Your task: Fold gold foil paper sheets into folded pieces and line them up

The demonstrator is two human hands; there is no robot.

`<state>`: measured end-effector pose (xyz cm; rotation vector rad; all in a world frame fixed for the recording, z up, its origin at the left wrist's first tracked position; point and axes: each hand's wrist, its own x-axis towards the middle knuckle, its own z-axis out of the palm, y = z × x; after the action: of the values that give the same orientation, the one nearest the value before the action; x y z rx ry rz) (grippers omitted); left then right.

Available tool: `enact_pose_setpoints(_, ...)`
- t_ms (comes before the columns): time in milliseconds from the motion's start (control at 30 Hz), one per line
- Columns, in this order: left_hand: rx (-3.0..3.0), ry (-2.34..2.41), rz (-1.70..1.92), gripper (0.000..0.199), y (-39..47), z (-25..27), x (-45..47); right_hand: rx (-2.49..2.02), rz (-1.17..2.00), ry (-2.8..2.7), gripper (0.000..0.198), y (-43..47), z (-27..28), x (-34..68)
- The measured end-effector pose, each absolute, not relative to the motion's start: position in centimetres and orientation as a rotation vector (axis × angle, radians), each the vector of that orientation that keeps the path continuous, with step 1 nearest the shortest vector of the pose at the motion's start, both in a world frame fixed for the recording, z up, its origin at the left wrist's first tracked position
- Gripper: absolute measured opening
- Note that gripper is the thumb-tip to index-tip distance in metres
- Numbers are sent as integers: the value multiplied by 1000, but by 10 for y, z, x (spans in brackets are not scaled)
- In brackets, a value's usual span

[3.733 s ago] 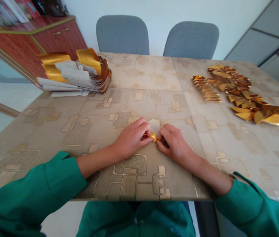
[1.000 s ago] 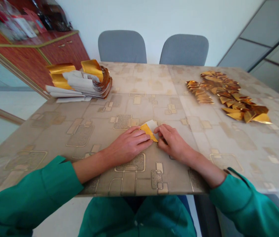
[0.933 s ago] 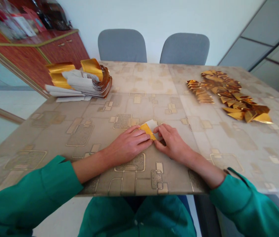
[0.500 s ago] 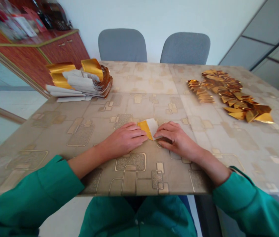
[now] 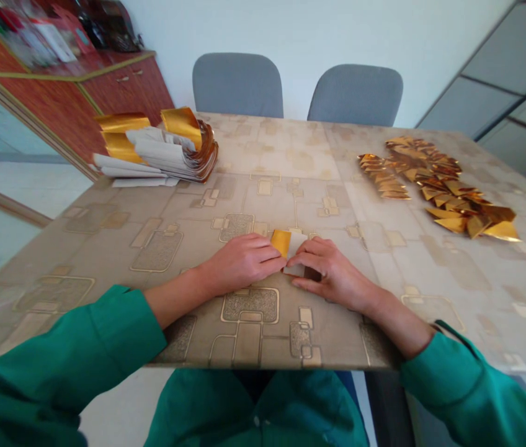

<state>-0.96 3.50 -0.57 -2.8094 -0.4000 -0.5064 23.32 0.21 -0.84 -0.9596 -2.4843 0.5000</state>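
Observation:
A small folded sheet of gold foil paper (image 5: 281, 241), gold on one side and whitish on the other, lies on the table between my two hands near the front. My left hand (image 5: 249, 261) rests over its left part, fingers together and pressing it to the table. With bent fingers and thumb, my right hand (image 5: 325, 267) grips the whitish right part. My fingers hide much of the sheet's lower edge. Away to the right lies a spread of folded gold paper pieces (image 5: 453, 192).
A curled stack of gold and whitish paper (image 5: 165, 152) sits at the table's back left. The patterned tablecloth (image 5: 291, 198) covers the table. Two grey chairs (image 5: 237, 84) stand behind it. A reddish wooden cabinet (image 5: 123, 93) is at the far left.
The right hand's fingers have shifted on the whitish part, and less of the sheet now shows between my hands. The whole view has moved slightly.

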Motion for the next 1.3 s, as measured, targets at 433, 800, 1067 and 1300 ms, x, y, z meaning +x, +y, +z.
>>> enact_pose_setpoints(433, -2733, -347, -526, 24, 36, -6, -7, -998, 401, -2491, 17, 2, -7, 228)
enact_pose_setpoints(800, -2791, -497, -661, 24, 26, -14, -7, -914, 386, -2540, 6, 1, -1, 238)
enact_pose_setpoints(1067, -2900, -498, -614, 23, 6, -14, -18, -792, 623, -2432, 13, 10, -3, 243)
enact_pose_setpoints(1300, -3006, -533, -583, 27, 3, -13, -19, -983, 582, -2340, 19, 10, -9, 235)
